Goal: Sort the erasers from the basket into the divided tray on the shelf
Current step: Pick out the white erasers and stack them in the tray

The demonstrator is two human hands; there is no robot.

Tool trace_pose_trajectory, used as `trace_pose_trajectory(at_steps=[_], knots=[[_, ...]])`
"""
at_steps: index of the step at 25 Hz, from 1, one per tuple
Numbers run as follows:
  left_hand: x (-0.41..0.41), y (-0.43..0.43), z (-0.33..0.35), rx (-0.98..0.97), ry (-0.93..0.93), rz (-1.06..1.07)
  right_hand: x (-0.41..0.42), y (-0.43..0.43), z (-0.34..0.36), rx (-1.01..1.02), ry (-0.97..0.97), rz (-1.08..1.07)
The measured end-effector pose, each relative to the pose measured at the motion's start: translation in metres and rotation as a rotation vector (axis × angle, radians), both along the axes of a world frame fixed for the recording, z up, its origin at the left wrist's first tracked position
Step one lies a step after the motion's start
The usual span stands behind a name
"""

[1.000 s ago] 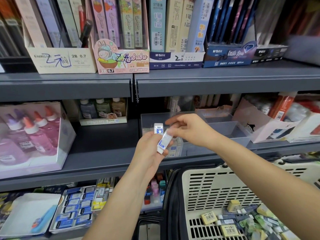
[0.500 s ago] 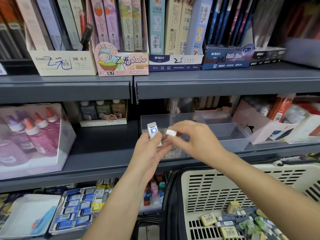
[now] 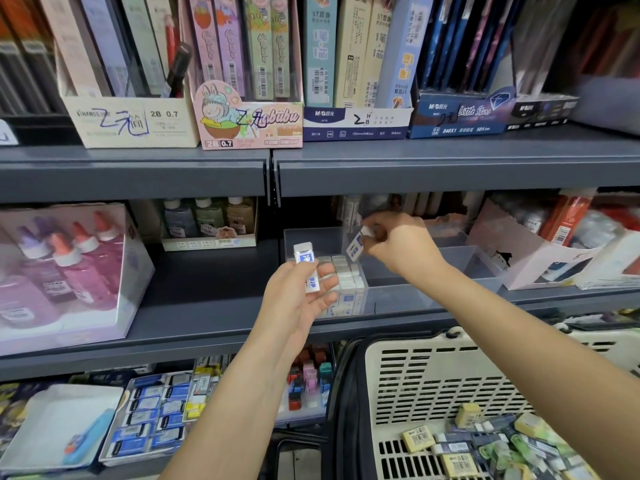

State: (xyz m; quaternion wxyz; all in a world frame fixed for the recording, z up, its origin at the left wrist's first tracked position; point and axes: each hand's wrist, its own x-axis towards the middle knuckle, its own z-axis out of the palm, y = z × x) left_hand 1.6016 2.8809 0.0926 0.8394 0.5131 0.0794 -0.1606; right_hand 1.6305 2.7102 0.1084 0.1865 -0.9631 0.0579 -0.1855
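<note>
Left hand (image 3: 298,299) grips white-blue eraser (image 3: 306,270); right hand (image 3: 398,249) pinches another eraser (image 3: 356,247) over clear divided tray (image 3: 457,259) at grey shelf's (image 3: 194,306) front edge; basket (image 3: 433,372) below.

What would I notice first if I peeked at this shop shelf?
Two hands meet in the middle. The right hand pinches a white-and-blue eraser over the clear tray on the shelf, and the left hand holds a second eraser. At the bottom right, a cream basket holds a colourful heap of erasers.
</note>
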Motion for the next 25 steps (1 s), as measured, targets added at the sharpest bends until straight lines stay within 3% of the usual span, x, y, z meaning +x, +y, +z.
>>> trace_pose_trajectory(at_steps=[5,10,13,14,16,18,22,25], knots=[[0.001,0.0,-0.003,0.035,-0.029,-0.018,-0.001,0.009,0.003,-0.131,0.141,0.046],[0.003,0.001,-0.005,0.03,-0.067,-0.026,0.005,0.015,-0.002,-0.267,0.472,0.126],[0.004,0.003,-0.005,0.048,-0.098,-0.028,0.0,0.011,-0.007,-0.303,0.389,0.191],[0.005,0.003,-0.006,0.073,-0.117,-0.029,-0.002,0.011,-0.006,-0.222,0.315,0.188],[0.006,0.003,-0.009,0.12,-0.161,-0.03,-0.003,0.014,0.003,0.141,0.174,0.182],[0.005,0.002,-0.01,0.17,-0.207,-0.036,-0.007,0.023,0.013,0.432,0.129,0.291],[0.011,0.008,-0.013,0.307,-0.304,-0.016,-0.005,0.036,0.02,0.48,0.17,0.382],[0.022,0.022,-0.014,0.417,-0.369,0.13,0.002,0.038,0.026,0.74,0.216,0.291]])
